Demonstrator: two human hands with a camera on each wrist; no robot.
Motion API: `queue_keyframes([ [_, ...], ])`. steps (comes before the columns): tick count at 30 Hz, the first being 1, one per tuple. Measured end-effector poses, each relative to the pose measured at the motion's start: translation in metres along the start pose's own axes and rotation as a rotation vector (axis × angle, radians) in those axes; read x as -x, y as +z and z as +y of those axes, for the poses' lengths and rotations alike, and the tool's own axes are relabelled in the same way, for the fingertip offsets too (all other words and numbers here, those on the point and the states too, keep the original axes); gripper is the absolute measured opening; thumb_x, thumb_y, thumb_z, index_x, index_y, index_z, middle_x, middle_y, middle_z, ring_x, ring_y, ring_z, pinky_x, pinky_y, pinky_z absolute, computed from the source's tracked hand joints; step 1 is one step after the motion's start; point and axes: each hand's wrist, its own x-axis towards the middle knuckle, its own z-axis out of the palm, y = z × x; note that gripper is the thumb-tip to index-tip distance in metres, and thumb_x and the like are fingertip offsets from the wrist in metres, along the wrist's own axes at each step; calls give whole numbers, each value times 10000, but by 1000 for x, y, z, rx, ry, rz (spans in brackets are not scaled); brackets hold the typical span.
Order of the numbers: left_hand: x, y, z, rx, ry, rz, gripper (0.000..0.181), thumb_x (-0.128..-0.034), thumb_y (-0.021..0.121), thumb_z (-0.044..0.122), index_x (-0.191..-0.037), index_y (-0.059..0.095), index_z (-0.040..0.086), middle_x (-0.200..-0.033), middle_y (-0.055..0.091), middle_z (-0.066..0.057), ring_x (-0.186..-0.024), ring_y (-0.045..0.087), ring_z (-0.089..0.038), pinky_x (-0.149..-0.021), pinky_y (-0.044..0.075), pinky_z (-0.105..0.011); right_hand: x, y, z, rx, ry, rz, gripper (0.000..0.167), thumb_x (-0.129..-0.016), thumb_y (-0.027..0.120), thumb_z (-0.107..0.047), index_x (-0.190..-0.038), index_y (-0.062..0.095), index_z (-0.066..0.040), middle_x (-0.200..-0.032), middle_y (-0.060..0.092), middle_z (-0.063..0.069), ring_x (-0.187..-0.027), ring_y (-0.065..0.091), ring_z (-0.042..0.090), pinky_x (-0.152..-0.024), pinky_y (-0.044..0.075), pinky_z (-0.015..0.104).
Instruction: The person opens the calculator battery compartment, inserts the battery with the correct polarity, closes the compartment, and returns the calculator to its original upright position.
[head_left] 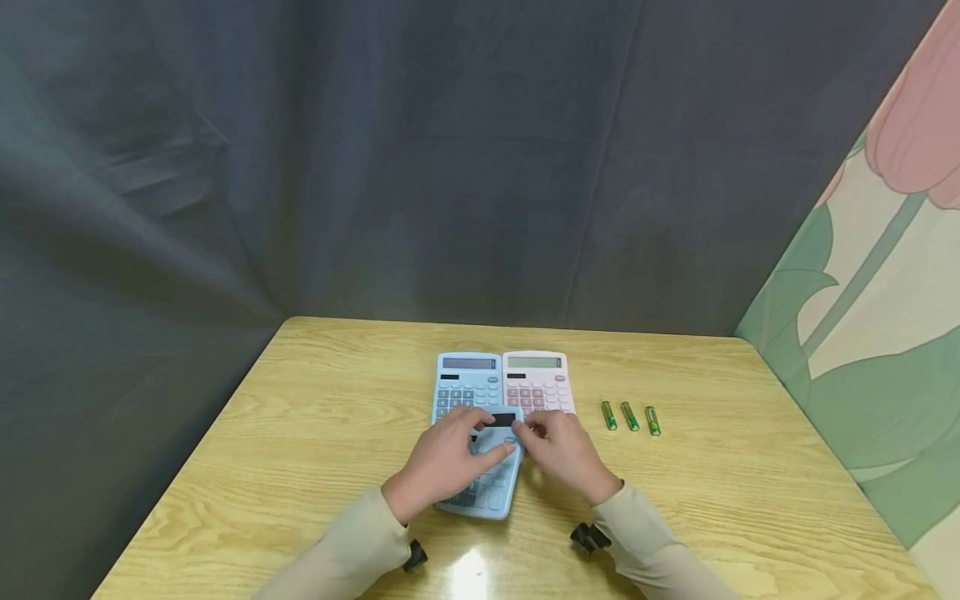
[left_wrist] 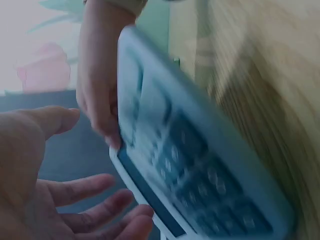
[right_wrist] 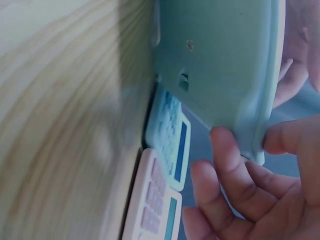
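Forearms [head_left: 337, 546] slanted inward. Tilted up between them, a light-blue calculator [head_left: 491, 497] pointed its display end away, long axis near-to-far. Beyond, another blue calculator [head_left: 468, 384] and a pink calculator [head_left: 534, 384] each read "0". Left hand [head_left: 444, 454], fingers spread, hovered over the tilted one; right hand [head_left: 566, 450] pinched its top-right corner.

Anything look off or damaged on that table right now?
One thing: the tilted calculator in the right hand has a dark screen with no digit visible, while the flat blue calculator and pink calculator behind it each show a 0. I see no spill or damage.
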Motion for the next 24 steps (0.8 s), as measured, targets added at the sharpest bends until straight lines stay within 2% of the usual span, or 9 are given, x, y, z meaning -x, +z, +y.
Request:
queue_keyframes([
  [3,1,4,8,-46,9,-6,617,-921,577,652,-1256,646,138,-1223,642,-56,-1064,637,-223,-840,550,-433,0,-1,-4,13,2,19,304,-974,644,-246,-674,675,-208,-552,541,-121,-458,422,49,-460,355,208],
  [11,-1,9,12,-29,4,-29,619,-876,639,639,-1199,635,112,-1048,611,-10,-784,527,-96,-634,454,-256,2,-6,-21,-25,1,25,257,-962,661,-254,-731,741,-176,-563,582,-120,-441,432,63,-421,335,212],
  [17,0,5,11,-3,1,-15,494,-879,694,475,-1202,607,112,-1054,605,-6,-808,533,-110,-663,467,-270,1,-9,-30,-54,-13,16,255,-985,627,-262,-761,737,-209,-554,570,-136,-443,444,60,-440,357,214],
  [21,1,1,12,50,6,-5,437,-894,681,395,-1206,609,97,-1073,618,-16,-845,567,-134,-690,488,-285,1,-9,-34,-77,-38,10,245,-988,617,-251,-770,723,-209,-545,547,-120,-444,411,57,-452,352,215],
  [24,2,0,11,101,8,4,389,-906,672,363,-1188,599,105,-1036,608,-2,-831,587,-146,-687,497,-275,1,-9,-36,-103,-63,2,217,-992,617,-241,-809,728,-205,-600,584,-115,-495,457,56,-496,400,219],
])
